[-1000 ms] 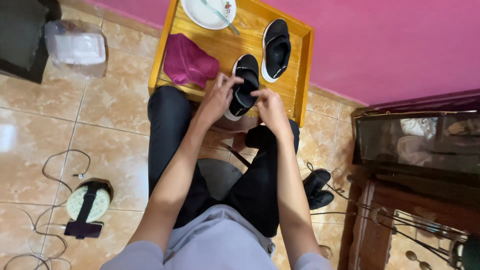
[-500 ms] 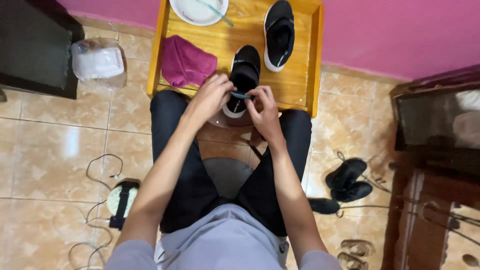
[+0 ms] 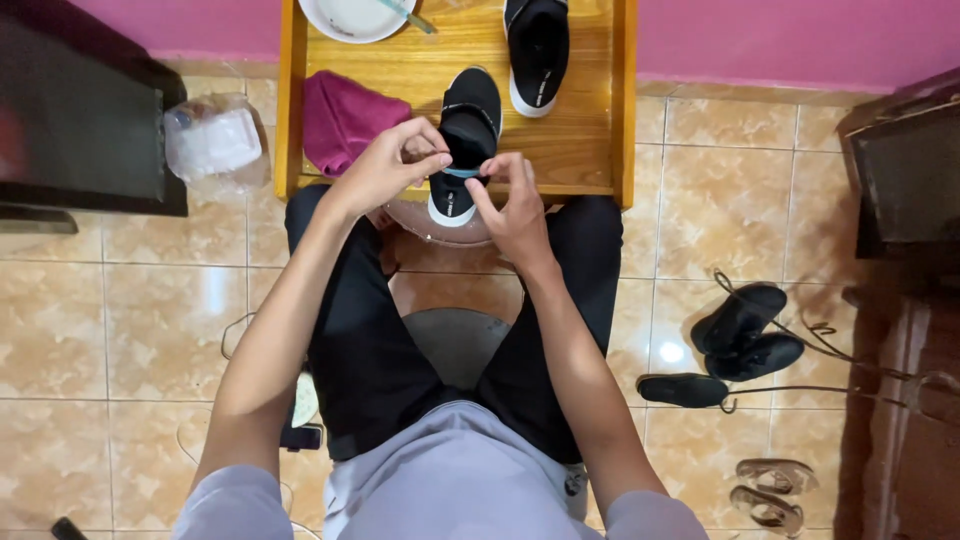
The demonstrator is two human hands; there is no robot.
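- Both hands meet over the near black shoe [image 3: 465, 140]: left hand [image 3: 385, 170] and right hand [image 3: 512, 205] each pinch one end of a thin pale strand across it.
- Shoe lies on the wooden tray [image 3: 600, 120], heel toward me.
- I judge the work mid-way; second black shoe [image 3: 537, 50] untouched.

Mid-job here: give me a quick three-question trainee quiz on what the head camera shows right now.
1. True or false: both hands are at the black shoe nearest the person.
2. What lies left of that shoe on the wooden table: A) pink cloth, B) blue bucket, C) green bottle?
3. How many black shoes are on the table?

Key
1. True: left hand and right hand pinch a thin light strip across the near shoe.
2. A, the pink cloth on the wooden table.
3. Two, counting the far shoe.
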